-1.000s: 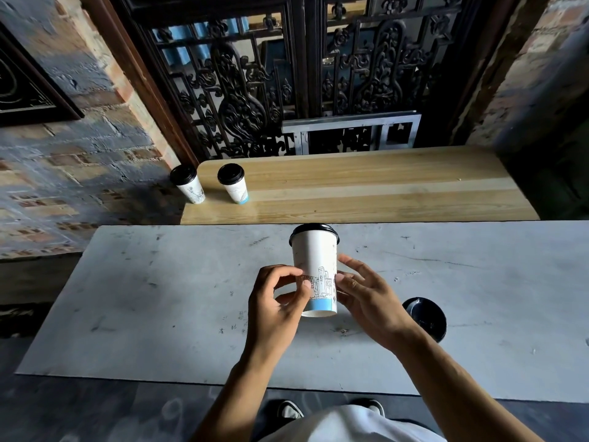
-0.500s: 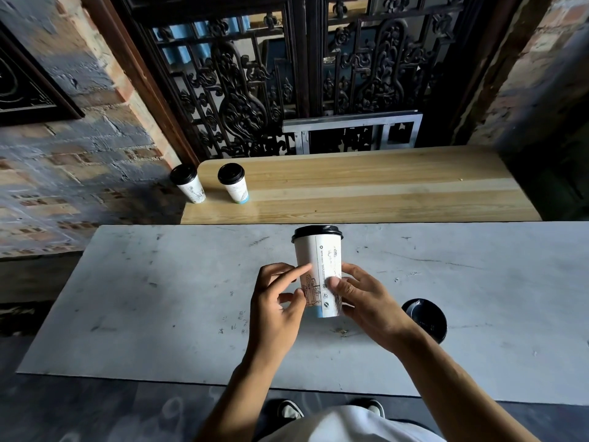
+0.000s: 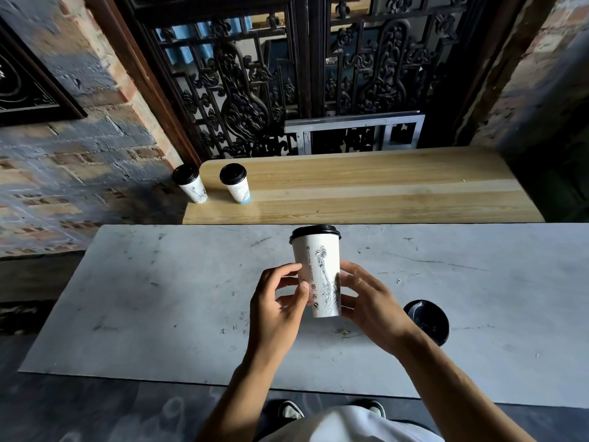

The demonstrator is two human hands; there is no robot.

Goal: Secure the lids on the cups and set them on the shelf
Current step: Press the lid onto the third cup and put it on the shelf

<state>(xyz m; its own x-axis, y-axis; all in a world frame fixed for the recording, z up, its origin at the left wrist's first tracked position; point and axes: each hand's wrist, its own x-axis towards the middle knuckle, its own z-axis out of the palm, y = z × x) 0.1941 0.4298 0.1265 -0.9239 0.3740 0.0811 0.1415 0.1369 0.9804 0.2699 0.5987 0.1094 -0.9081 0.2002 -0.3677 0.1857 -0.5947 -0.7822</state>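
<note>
Matt white paper cup (image 3: 318, 275), glossy black plastic lid (image 3: 315, 231). Scuffed grey matt table (image 3: 159, 298). Smooth varnished wood shelf (image 3: 366, 189). Rough brick wall (image 3: 63, 173), dark ornate metal grille (image 3: 242, 90).

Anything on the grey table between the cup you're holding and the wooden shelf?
No. In the head view, the grey table is bare between the held cup and the wooden shelf.

Bg is taken up by an ornate dark carved wood screen (image 3: 255, 90), w/ a metal frame (image 3: 353, 132) leaned at its base. Worn painted brick walls (image 3: 79, 161) are seen on both sides, plus a dark framed panel (image 3: 25, 90) upper left. A scuffed grey table (image 3: 159, 298) is set in front, dark floor (image 3: 95, 409) below. Light's dim, daylight-ish.
</note>
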